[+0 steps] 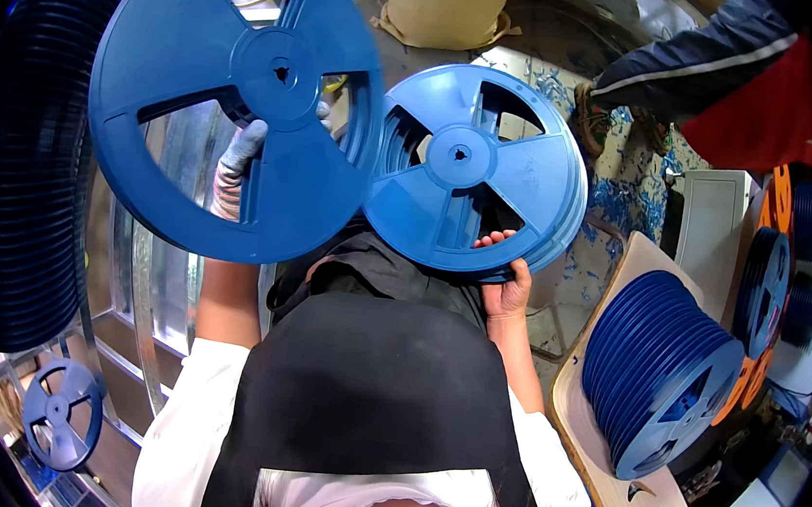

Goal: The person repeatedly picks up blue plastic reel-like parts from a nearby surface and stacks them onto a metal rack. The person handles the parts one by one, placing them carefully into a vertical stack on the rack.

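A stack of large blue plastic reels (309,195) is raised at the upper left, its top face toward me. Through one of its cut-outs goes my left hand (237,164), in a pale glove, with its fingers wrapped round the hub area. Beside it, and partly behind its edge, a second stack of lighter-looking blue reels (536,168) is tilted above my lap. My bare right hand (508,288) grips that stack at its lower right rim, thumb outside and fingertips showing in a cut-out. How many reels each stack has is hard to tell.
A tall row of dark blue reels (35,149) stands at the left, with a single reel (63,414) below. On the right a wooden board (600,370) bears more blue reels (654,365), near orange reels (780,192). Another person's dark sleeve or trouser leg (698,67) reaches in; blue scraps litter the floor.
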Tool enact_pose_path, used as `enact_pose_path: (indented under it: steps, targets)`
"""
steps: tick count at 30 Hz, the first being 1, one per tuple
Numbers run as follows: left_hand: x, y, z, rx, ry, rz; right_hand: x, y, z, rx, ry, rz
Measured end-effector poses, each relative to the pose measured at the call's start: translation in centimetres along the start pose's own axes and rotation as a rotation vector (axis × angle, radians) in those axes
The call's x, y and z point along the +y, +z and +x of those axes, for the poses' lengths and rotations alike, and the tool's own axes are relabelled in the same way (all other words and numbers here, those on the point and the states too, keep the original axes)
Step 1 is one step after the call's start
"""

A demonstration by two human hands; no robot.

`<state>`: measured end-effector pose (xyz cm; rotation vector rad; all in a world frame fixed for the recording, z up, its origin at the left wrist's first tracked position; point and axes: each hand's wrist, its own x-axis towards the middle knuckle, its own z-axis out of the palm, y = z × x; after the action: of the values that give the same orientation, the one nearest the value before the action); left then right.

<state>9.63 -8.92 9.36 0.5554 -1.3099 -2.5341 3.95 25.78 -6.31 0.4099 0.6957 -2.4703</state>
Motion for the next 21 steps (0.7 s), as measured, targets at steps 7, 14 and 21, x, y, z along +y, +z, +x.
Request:
enact_pose_path:
  steps: [7, 14, 21]
  targets:
    - [-7.1, 4.0, 4.4, 0.042, 0.223, 0.846, -0.1, 1.1, -0.3, 0.005, 0.023, -0.074]
    - [-13.1, 7.9, 5.3, -0.087, -0.208, 1.629, 0.6, -0.3, -1.0, 0.054, -0.01, -0.144]
    - [-13.0, 9.4, 6.5, -0.063, -0.351, 1.678, -0.4, 1.0, -1.3, -0.01, 0.049, -0.163]
